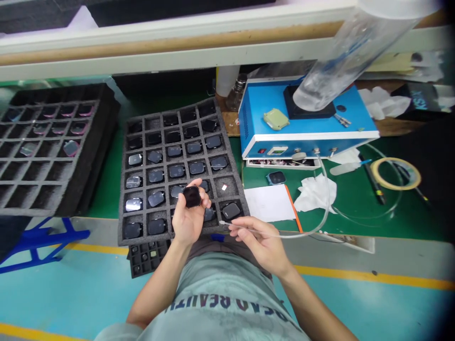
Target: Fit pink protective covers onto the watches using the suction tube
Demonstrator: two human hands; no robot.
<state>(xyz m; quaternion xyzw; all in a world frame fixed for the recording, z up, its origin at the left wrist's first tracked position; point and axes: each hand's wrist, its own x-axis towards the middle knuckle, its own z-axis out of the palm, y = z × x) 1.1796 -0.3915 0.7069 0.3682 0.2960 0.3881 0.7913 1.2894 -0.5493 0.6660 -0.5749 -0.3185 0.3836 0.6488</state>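
My left hand (188, 220) is closed around the edges of a dark, glossy smartwatch screen (192, 196), held face up over the foam tray (227, 187). Several similar dark screens lie in the tray's square pockets. In my right hand (265, 241) is a clear thin air hose (324, 215), pinched near its narrow pale tip (223, 223). That tip points left toward my left hand and is apart from the screen. The hose curves up to a fitting on the front of a blue box-shaped machine (305, 135).
A stack of foam trays (53, 189) stands at the left. On the machine are a clear cylinder (341, 61) and a green watch case (276, 119). White paper (268, 202), an orange stick (294, 208), a crumpled tissue (314, 193) and a tape roll (395, 173) lie at the right. A shelf edge (159, 47) runs overhead.
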